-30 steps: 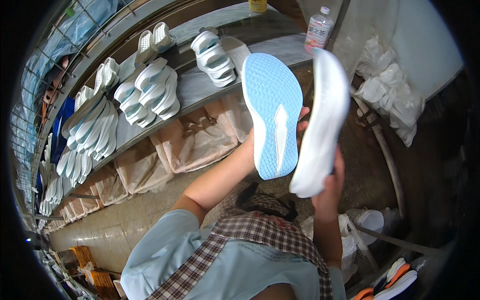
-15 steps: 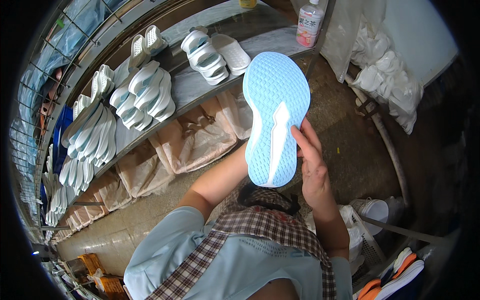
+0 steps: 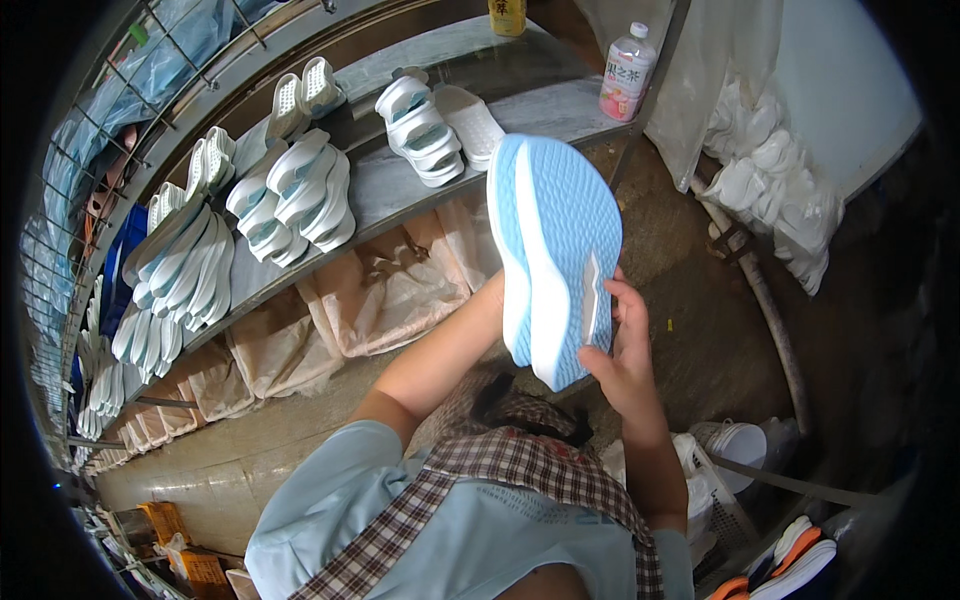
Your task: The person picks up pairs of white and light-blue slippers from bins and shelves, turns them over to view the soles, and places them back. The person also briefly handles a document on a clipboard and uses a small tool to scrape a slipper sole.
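A shoe sole (image 3: pixel 575 220) with a light blue textured tread is held up in front of me, tilted so that white and blue bands of its side wall show. My right hand (image 3: pixel 632 368) grips its lower right edge, thumb on the tread near the pale centre inset and fingers at the rim. My left forearm (image 3: pixel 440 355) reaches up behind the sole, which hides my left hand. Beyond it on the grey shelf (image 3: pixel 375 195), a stack of white and pale blue soles (image 3: pixel 422 138) stands beside a single white sole (image 3: pixel 470 125).
More stacked soles (image 3: pixel 315 195) line the shelf to the left. A pink-labelled bottle (image 3: pixel 625 80) and a yellow container (image 3: pixel 508 17) stand on it. Lined bins (image 3: pixel 390 300) sit below. On the right are a bag of white pieces (image 3: pixel 775 170), a pipe (image 3: pixel 770 310) and a white bucket (image 3: pixel 742 450).
The sole has turned from facing me tread-on to a tilt that shows its side wall, and sits slightly lower. My right thumb has moved down onto the tread.
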`<state>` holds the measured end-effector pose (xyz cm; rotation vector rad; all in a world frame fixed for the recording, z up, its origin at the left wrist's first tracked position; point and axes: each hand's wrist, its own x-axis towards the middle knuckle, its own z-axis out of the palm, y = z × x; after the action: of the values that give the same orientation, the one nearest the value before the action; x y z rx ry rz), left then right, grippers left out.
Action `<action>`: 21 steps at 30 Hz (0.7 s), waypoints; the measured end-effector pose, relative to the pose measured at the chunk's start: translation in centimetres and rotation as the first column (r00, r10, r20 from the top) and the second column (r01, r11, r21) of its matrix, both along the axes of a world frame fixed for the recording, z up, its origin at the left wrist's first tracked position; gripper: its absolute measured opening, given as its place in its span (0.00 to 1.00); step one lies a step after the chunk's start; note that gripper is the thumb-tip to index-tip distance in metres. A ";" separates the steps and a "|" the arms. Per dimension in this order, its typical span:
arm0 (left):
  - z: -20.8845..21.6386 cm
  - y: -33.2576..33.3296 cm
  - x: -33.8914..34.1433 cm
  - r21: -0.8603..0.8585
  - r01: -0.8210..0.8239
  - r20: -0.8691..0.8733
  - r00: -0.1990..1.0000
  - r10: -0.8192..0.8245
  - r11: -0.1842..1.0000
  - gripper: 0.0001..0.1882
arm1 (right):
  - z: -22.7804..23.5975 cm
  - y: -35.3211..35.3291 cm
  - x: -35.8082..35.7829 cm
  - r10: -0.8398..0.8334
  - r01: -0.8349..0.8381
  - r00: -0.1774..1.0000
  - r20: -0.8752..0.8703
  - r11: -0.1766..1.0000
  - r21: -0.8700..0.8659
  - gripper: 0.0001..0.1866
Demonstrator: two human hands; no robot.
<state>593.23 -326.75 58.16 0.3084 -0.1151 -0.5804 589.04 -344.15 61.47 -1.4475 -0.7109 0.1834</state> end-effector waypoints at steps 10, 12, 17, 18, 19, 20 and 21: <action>-1.2 2.5 -1.8 0.462 -0.426 0.464 0.864 0.197 0.778 0.52 | -2.1 -1.6 1.5 -0.028 0.116 0.980 0.197 0.884 -0.453 0.31; -0.8 2.1 -2.6 0.579 -0.693 0.706 0.689 0.160 0.428 0.54 | -2.1 -1.6 1.1 0.057 -0.068 0.994 -0.096 0.991 -0.113 0.38; -0.4 1.8 -2.8 0.339 -0.883 0.896 0.408 0.173 0.323 0.54 | -1.9 -1.0 0.3 0.195 -0.189 0.980 -0.040 0.975 0.120 0.54; -0.4 1.9 -2.7 0.301 -0.897 0.914 0.368 0.172 0.323 0.53 | -1.9 -0.8 0.2 0.179 -0.175 0.983 -0.027 0.978 0.116 0.55; -0.4 2.0 -2.6 0.253 -0.913 0.934 0.317 0.165 0.320 0.53 | -1.9 -0.5 0.2 0.163 -0.161 0.987 -0.010 0.980 0.115 0.55; -0.4 2.1 -2.5 0.237 -0.922 0.943 0.294 0.156 0.307 0.52 | -1.9 -0.3 0.1 0.146 -0.144 0.989 -0.010 0.983 0.115 0.56; -0.3 2.1 -2.5 0.215 -0.933 0.953 0.265 0.148 0.289 0.51 | -1.9 -0.1 0.1 0.121 -0.123 0.992 0.030 0.988 0.088 0.55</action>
<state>590.74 -324.63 57.86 1.5068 -0.6283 0.5396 589.15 -344.29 59.61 -1.3233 -0.8189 0.2256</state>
